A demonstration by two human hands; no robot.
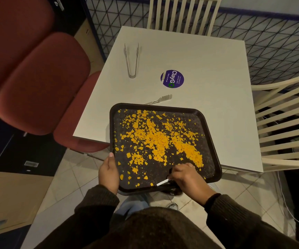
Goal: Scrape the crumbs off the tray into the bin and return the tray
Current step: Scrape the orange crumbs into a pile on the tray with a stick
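A dark brown tray juts out past the near edge of the white table, half of it over the floor. Orange crumbs lie scattered across the tray, thickest in the middle and right. My left hand grips the tray's near left edge, thumb on the rim. My right hand rests over the tray's near right corner and holds a small white-tipped scraper against the tray floor. No bin is in view.
Metal tongs lie on the table's far left. A second metal utensil lies just behind the tray, next to a purple round sticker. Red padded chairs stand left; cream slatted chairs stand right and behind. Tiled floor lies below.
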